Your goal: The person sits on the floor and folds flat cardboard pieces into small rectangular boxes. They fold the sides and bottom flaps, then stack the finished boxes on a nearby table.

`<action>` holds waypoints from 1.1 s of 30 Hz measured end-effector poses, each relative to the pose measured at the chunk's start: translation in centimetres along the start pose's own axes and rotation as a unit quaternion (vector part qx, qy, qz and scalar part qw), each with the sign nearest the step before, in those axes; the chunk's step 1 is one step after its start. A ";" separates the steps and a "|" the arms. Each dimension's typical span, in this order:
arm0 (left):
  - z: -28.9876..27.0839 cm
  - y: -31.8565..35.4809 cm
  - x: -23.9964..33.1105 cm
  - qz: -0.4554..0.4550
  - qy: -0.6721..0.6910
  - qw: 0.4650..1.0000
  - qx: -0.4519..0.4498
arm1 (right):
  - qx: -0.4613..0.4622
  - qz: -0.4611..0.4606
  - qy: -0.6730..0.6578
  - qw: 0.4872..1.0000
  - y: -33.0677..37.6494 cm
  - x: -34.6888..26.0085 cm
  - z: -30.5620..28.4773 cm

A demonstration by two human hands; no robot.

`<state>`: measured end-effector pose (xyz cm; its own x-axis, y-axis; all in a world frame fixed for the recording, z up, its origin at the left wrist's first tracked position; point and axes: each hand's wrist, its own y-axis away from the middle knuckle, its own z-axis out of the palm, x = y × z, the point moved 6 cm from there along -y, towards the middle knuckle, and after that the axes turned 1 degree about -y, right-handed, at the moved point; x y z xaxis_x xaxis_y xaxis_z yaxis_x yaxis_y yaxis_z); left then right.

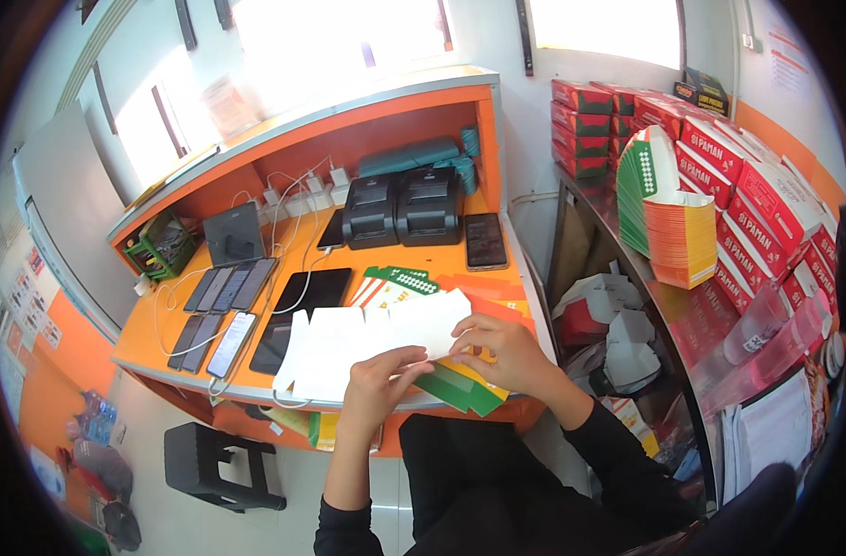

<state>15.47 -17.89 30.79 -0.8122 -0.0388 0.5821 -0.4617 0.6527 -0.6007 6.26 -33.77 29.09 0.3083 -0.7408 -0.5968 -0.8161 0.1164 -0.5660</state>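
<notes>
A flat carton blank (414, 326), white side up, lies at the front of the orange counter. My left hand (386, 372) is closed with thumb and fingers together at the blank's near edge. My right hand (499, 350) pinches the same blank at its right corner. Under and around it are more printed carton blanks (460, 387) in green, yellow and orange, partly hidden by my hands. Another white blank (326, 357) spreads out to the left of them.
Phones (230, 343), a black tablet (298, 310) and cables lie left on the counter (154, 324). Two black printers (400, 208) stand behind. On the right shelf are nested cartons (680, 236) and stacked red boxes (757, 204). A black stool (221, 463) stands lower left.
</notes>
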 end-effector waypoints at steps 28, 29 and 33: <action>1.7 7.4 2.1 -0.071 0.394 0.901 0.167 | 0.146 -0.107 -0.121 0.976 1.4 -7.8 2.3; 1.9 8.2 2.5 -0.078 0.506 0.838 0.186 | 0.132 -0.122 -0.096 0.979 2.2 -8.0 2.7; 1.4 12.2 1.9 -0.114 0.475 0.841 0.233 | 0.075 -0.197 -0.074 0.975 4.8 -9.2 4.7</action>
<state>7.77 -11.02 23.83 -0.1349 0.6440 0.7530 -0.8364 0.3335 -0.4350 1.76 -23.34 29.17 0.6595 -0.6458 -0.3848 -0.5431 -0.0555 -0.8378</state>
